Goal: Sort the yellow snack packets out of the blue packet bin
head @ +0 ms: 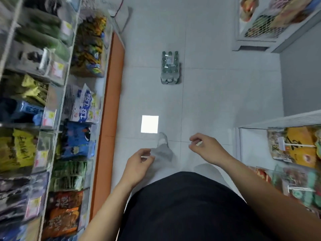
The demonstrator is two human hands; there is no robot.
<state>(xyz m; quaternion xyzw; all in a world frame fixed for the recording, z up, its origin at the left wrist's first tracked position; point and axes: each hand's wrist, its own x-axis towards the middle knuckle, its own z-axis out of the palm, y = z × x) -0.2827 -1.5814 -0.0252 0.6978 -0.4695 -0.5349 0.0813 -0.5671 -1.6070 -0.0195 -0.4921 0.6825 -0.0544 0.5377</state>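
I stand in a shop aisle and look down at the floor. My left hand [139, 164] hangs in front of me with loosely curled fingers and holds nothing. My right hand [206, 146] is a little higher and to the right, also loosely curled and empty. On the left shelving a clear bin holds blue packets [76, 140]. Yellow packets [17, 148] fill a bin on the shelf further left, and more yellow packets [33, 89] lie above them. Both hands are over the floor, well apart from the shelves.
An orange shelf edge [107, 119] runs along the left of the aisle. A shrink-wrapped pack of bottles [170, 68] stands on the white tiled floor ahead. Wire racks with snack packets [295, 150] stand to the right. A bright light reflection [149, 124] lies on the tiles.
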